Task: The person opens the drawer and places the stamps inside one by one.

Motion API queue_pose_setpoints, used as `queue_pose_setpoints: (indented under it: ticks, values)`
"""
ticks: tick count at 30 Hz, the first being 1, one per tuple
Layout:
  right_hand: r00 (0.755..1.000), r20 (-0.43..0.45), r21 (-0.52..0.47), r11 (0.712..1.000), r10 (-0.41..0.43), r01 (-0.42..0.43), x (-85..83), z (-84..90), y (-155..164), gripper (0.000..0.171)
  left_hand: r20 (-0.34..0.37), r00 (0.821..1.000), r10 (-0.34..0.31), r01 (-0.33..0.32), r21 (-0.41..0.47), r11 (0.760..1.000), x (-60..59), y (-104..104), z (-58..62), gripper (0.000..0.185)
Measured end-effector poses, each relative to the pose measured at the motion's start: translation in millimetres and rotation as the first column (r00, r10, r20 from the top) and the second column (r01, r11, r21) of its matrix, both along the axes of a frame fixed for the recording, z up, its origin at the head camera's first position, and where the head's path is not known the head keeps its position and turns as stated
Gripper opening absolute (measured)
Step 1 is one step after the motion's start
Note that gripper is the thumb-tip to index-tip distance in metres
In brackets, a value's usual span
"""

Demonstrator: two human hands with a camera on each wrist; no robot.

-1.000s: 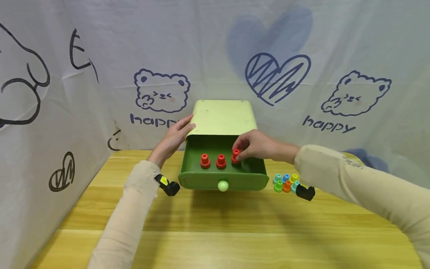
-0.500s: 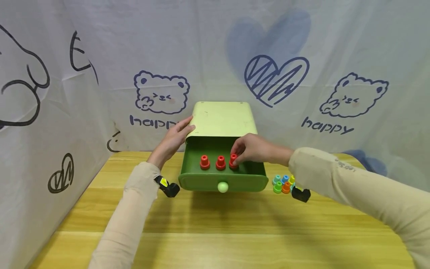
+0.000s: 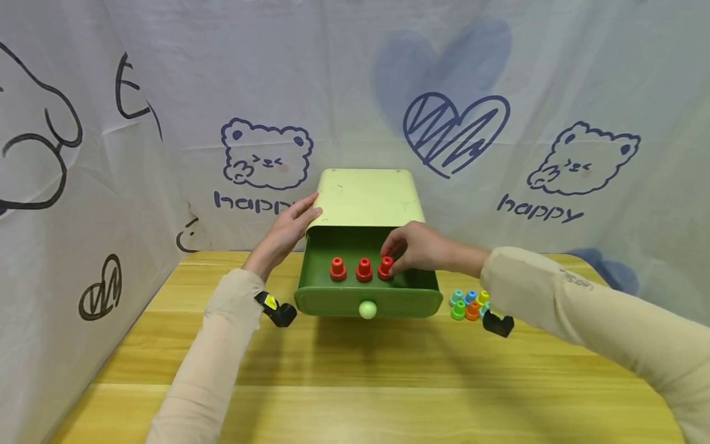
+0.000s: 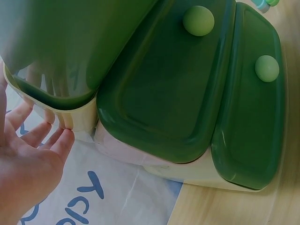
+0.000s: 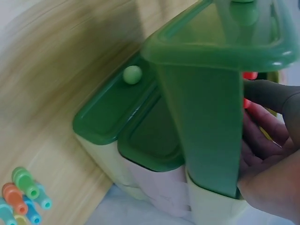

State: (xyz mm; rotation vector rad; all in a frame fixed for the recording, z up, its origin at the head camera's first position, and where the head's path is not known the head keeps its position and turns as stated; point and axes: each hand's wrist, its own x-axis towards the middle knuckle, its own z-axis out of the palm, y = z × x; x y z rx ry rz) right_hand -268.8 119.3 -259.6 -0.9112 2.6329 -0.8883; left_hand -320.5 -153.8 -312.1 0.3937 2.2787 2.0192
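A pale green cabinet point(image 3: 366, 197) stands at the back of the wooden table point(image 3: 355, 370), its top dark green drawer point(image 3: 333, 301) pulled out. Three red pegs stand in a row inside: left point(image 3: 338, 269), middle point(image 3: 363, 269), right point(image 3: 386, 267). My right hand point(image 3: 416, 246) reaches into the drawer and pinches the rightmost red peg. My left hand point(image 3: 285, 228) rests with straight fingers against the cabinet's upper left corner; in the left wrist view the left hand point(image 4: 28, 164) touches the cabinet's side wall point(image 4: 70, 122). In the right wrist view my right hand point(image 5: 267, 159) is behind the open drawer point(image 5: 206, 117).
A cluster of several coloured pegs point(image 3: 468, 303) lies on the table right of the drawer, also seen as coloured pegs point(image 5: 23, 197). Two lower drawers point(image 4: 187, 93) are closed, with round knobs point(image 4: 198, 20). White printed cloth walls point(image 3: 111, 123) close in the back and left.
My right hand has lowered the third red peg a little down and left, bringing it level with the other two. The left hand has stayed on the cabinet.
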Motion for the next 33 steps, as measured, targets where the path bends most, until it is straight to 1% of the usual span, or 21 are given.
queue_pose_setpoints:
  ticks: [3,6,8,11,16,20,23,25,27,29,33]
  values:
    - [1.000,-0.010,-0.065,0.998,-0.021,0.020,4.3,2.8,5,0.025,-0.002,1.000,-0.001,0.001,-0.011,1.000,0.3,0,-0.3,0.059]
    - [0.997,-0.043,-0.143,0.988,-0.068,0.061,14.6,10.0,9,0.026,-0.007,1.000,0.001,-0.001,-0.021,1.000,0.1,0,0.2,0.059]
    - [0.992,-0.069,-0.194,0.977,-0.101,0.086,23.6,16.0,12,0.026,-0.009,1.000,0.002,-0.002,-0.020,1.000,-0.5,-1,0.5,0.060]
    - [0.988,-0.085,-0.267,0.958,-0.130,0.103,38.8,23.1,16,0.025,-0.007,1.000,-0.001,0.001,-0.019,1.000,-1.4,-1,0.8,0.060]
    - [0.989,-0.058,-0.359,0.927,-0.136,0.106,66.1,23.8,21,0.023,-0.002,1.000,-0.003,0.003,-0.024,1.000,-1.3,-1,0.7,0.060]
    - [0.990,-0.043,-0.413,0.904,-0.138,0.108,88.7,14.6,23,0.020,-0.006,1.000,-0.002,0.002,-0.023,1.000,-0.3,-2,2.7,0.060]
    - [0.988,-0.024,-0.434,0.892,-0.153,0.128,102.5,3.2,21,0.018,-0.002,1.000,-0.002,0.002,-0.023,1.000,0.5,-3,3.9,0.060]
    - [0.985,-0.007,-0.440,0.885,-0.172,0.151,109.3,-5.2,17,0.016,-0.001,1.000,0.001,-0.001,-0.021,1.000,0.8,-4,4.1,0.059]
    - [0.981,-0.009,-0.442,0.881,-0.193,0.170,115.1,-14.5,13,0.015,-0.001,1.000,0.001,-0.001,-0.021,1.000,1.1,-4,4.1,0.060]
    - [0.975,-0.027,-0.434,0.881,-0.221,0.188,119.9,-24.3,9,0.013,-0.002,1.000,-0.001,0.001,-0.021,1.000,1.1,-3,3.4,0.059]
    - [0.968,-0.057,-0.437,0.878,-0.246,0.197,126.4,-43.6,2,0.012,-0.001,1.000,-0.004,0.004,-0.021,1.000,1.1,-1,2.1,0.059]
